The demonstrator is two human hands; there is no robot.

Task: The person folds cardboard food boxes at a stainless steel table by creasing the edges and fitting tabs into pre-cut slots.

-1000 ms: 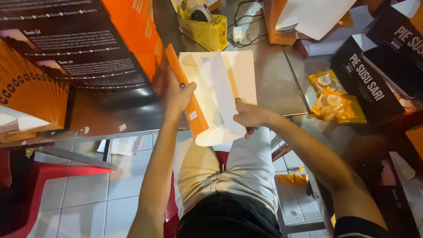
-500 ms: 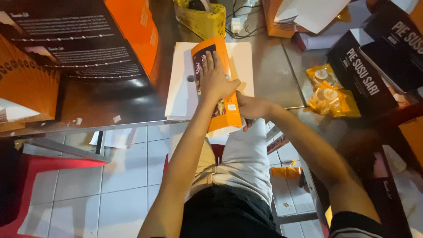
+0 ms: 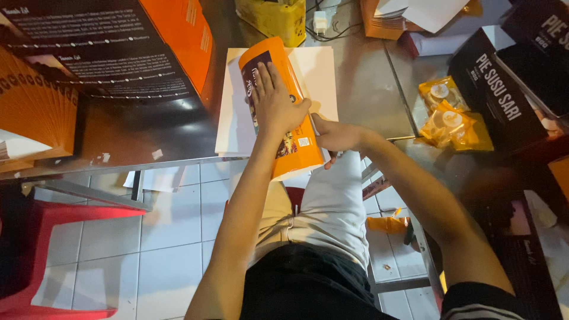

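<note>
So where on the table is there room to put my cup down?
There is bare metal table between the white sheets and the yellow snack packets. Another free patch is the dark glossy surface left of the white sheets. The far edge is crowded with a yellow box, a cable and papers; the right side is filled with black boxes.

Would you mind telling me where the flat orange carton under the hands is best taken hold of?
Probably the near short end of the orange carton, which juts past the table edge toward the person. Come from that side, thumb on top and fingers beneath. It lies flat on white sheets, so the other edges offer no gap, and the left hand covers its middle.
</note>
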